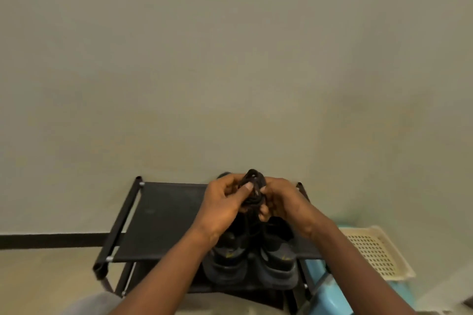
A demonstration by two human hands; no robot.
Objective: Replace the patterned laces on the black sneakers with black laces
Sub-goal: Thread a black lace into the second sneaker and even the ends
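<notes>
Two black sneakers, the left sneaker and the right sneaker, stand side by side on the top shelf of a black shoe rack, heels toward me. Above them I hold a bundle of black laces between both hands. My left hand grips the bundle from the left with the thumb pressed on it. My right hand pinches it from the right. Strands hang from the bundle down toward the sneakers. Any patterned laces are hidden behind my hands.
The rack stands against a plain beige wall. A cream perforated basket sits on a light blue container to the right of the rack. A dark baseboard runs along the floor at left.
</notes>
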